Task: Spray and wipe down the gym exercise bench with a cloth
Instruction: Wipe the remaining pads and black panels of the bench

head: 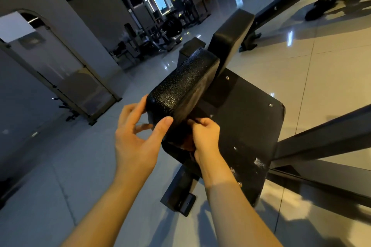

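Left hand (138, 138) fingers grip a corner of the black pad (180, 86); right hand (204, 136) fingers curl beneath it, grasp unclear

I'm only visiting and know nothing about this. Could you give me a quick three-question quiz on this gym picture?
1. True or false: the left hand grips the near end of the textured pad.
2. The floor is: A) carpet, B) glossy tiles, C) wooden planks.
3. Fill in: the pad's cover is ___ in colour.

Key: 1 true; 2 B; 3 black.
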